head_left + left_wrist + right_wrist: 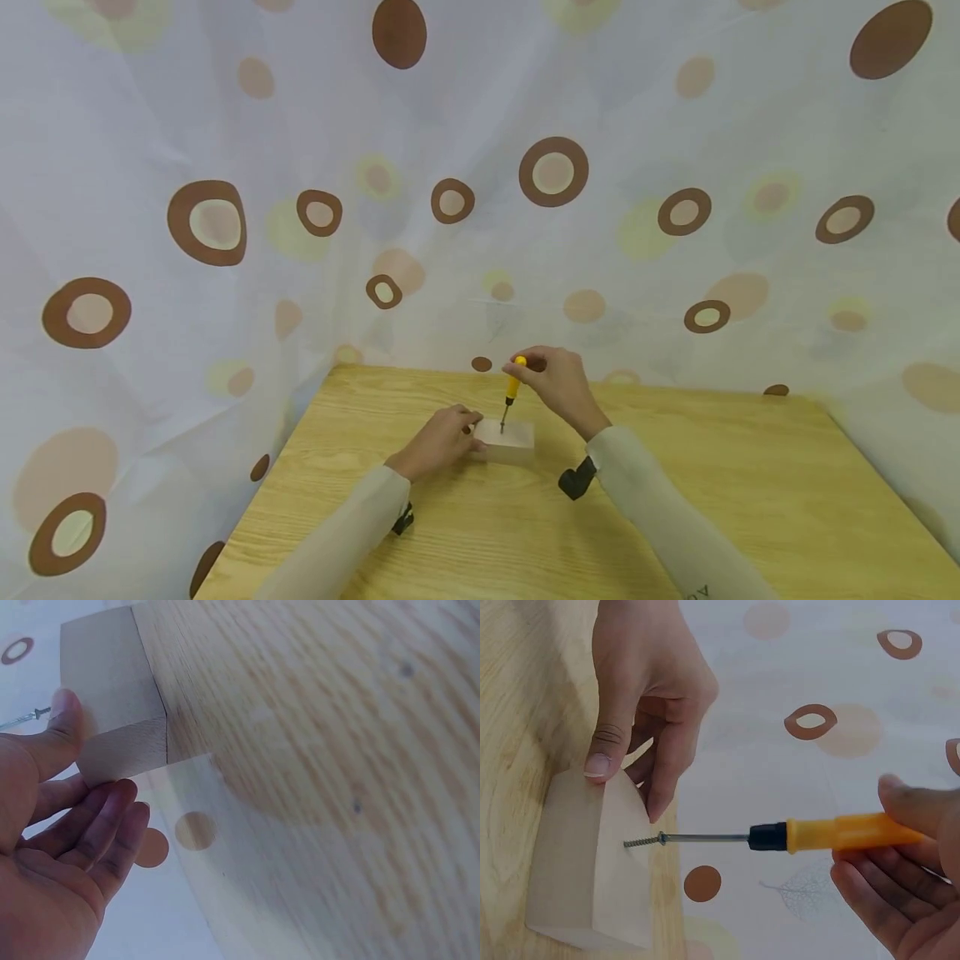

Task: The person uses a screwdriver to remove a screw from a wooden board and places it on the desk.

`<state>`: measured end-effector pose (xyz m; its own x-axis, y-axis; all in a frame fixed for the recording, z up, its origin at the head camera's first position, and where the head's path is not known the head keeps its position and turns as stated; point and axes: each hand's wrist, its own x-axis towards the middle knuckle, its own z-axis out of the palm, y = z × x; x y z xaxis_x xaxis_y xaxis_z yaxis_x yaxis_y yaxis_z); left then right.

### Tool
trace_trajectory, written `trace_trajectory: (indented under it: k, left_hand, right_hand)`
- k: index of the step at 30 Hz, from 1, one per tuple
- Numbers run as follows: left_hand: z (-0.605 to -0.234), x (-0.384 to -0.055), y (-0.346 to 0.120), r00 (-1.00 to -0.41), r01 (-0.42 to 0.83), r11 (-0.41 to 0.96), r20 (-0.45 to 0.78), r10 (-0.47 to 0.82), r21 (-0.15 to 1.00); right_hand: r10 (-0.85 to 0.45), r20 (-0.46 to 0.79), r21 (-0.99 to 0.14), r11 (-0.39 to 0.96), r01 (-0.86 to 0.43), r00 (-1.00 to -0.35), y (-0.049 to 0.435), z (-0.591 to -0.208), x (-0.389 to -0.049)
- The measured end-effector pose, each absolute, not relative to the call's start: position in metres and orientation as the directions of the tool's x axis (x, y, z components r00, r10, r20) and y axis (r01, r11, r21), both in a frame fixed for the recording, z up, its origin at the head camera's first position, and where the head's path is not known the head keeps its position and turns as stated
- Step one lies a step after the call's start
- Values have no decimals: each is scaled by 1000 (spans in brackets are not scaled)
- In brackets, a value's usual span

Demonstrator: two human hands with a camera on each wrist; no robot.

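Screwdriver [512,390] pinched by fingers of right hand [558,385], tip at screw [641,841] beneath them; fingers of left hand [438,442] grip one end of wooden block [566,859]. Off-axis pressure could tilt the screw or slip the tip. Smooth, pale rectangular block; threaded metal screw; yellow, plastic-looking handle [855,832]; wood-grained counter [675,475] below.

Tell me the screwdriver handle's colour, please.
Yellow-orange handle, black collar; clearest in the right wrist view.

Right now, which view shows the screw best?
The right wrist view: the screw appears large, threads clear, between block and screwdriver. The head view shows it tiny; in the left wrist view, the left hand hides part of it.
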<state>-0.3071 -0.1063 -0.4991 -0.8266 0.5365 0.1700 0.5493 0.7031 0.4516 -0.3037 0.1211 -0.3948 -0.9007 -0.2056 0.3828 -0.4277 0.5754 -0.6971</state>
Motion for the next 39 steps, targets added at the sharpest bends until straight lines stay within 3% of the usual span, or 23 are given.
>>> trace_trajectory:
  k: [5,16,23,31,39]
  left_hand:
    - [-498,-308,-107,-820,560,700,172,547,444]
    - [-496,-310,-108,-817,567,701,183,547,432]
    - [-497,-309,-107,-822,556,704,166,544,442]
    - [-497,-309,-106,-824,552,706,163,543,444]
    - [-497,-308,-107,-825,549,702,160,541,454]
  right_hand:
    - [-133,388,-738,548,-394,-912,120,-395,-303]
    - [-385,352,-735,450,-507,-853,117,-387,-302]
    - [-273,366,-705,543,-456,-890,116,-392,-305]
    - [-387,355,-714,476,-514,-851,121,-390,-307]
    - [-259,400,-709,521,-476,-879,118,-396,-305]
